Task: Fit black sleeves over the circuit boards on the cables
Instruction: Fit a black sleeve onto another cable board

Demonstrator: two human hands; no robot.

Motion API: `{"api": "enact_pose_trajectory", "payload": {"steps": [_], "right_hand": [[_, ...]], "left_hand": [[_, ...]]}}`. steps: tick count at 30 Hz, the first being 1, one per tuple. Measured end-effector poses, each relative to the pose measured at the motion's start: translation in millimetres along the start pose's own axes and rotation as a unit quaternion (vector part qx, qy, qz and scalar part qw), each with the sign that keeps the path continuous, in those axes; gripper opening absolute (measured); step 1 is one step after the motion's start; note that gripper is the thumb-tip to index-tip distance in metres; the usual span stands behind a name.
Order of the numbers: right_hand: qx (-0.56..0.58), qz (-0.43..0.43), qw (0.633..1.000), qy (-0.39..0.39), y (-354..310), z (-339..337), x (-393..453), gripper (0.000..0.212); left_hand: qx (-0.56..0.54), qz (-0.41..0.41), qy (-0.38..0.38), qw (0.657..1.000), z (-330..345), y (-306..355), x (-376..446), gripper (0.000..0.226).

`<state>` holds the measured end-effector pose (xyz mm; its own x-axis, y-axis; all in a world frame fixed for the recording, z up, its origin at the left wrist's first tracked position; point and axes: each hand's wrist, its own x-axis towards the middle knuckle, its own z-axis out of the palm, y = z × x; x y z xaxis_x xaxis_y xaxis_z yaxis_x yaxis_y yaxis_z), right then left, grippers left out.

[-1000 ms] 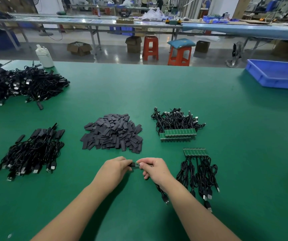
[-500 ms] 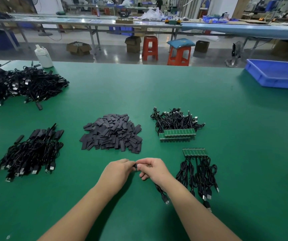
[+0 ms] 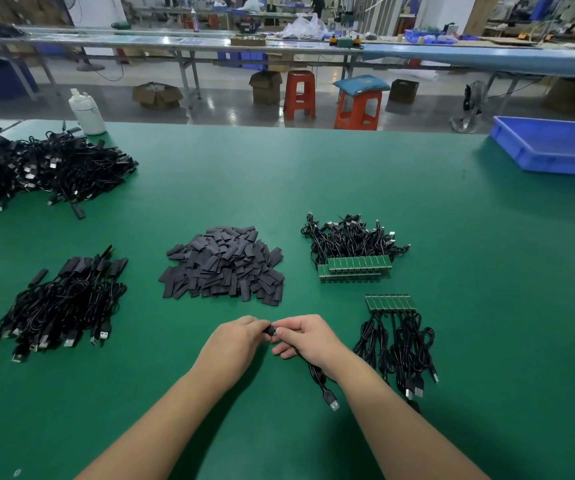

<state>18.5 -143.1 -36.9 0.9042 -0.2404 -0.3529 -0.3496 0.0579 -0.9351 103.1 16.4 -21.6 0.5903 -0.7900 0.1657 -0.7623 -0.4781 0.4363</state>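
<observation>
At about 6 o'clock on the green table (image 3: 348, 174), the left hand (image 3: 236, 344) and right hand (image 3: 308, 336) meet fingertip to fingertip, both pinching a small black piece (image 3: 271, 330), probably a sleeve on its board. Its cable (image 3: 317, 375) trails toward 5 o'clock under the right wrist. The sleeve pile (image 3: 223, 266) lies at 12 o'clock, a blue tray (image 3: 553, 150) at 2.

Factory assembly floor: long workbenches (image 3: 279, 46), plastic stools (image 3: 299, 95), cable heaps (image 3: 47, 164)
</observation>
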Motion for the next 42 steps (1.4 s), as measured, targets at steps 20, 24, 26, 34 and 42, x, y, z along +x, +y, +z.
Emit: {"api": "enact_pose_trajectory", "payload": {"steps": [20, 24, 26, 34, 42], "right_hand": [[-0.053, 0.011, 0.999, -0.005, 1.7, 0.9, 3.7, 0.034], [-0.049, 0.018, 0.999, 0.002, 3.6, 2.1, 3.5, 0.040], [-0.056, 0.013, 0.998, 0.001, 3.5, 2.2, 3.1, 0.041], [-0.044, -0.009, 0.999, 0.006, 1.7, 1.6, 0.5, 0.038], [0.056, -0.011, 0.997, 0.057, 0.5, -0.4, -2.4, 0.008]], "left_hand": [[0.078, 0.038, -0.021, 0.996, 10.8, 2.2, 3.0, 0.024], [0.099, 0.033, -0.044, 0.994, 14.6, 3.1, 9.3, 0.023], [0.120, 0.024, -0.058, 0.991, 16.2, 3.6, 13.2, 0.023], [0.130, 0.018, -0.052, 0.990, 16.6, 5.1, 16.0, 0.025], [0.118, 0.008, -0.045, 0.992, 9.3, 1.8, 8.1, 0.025]]}}
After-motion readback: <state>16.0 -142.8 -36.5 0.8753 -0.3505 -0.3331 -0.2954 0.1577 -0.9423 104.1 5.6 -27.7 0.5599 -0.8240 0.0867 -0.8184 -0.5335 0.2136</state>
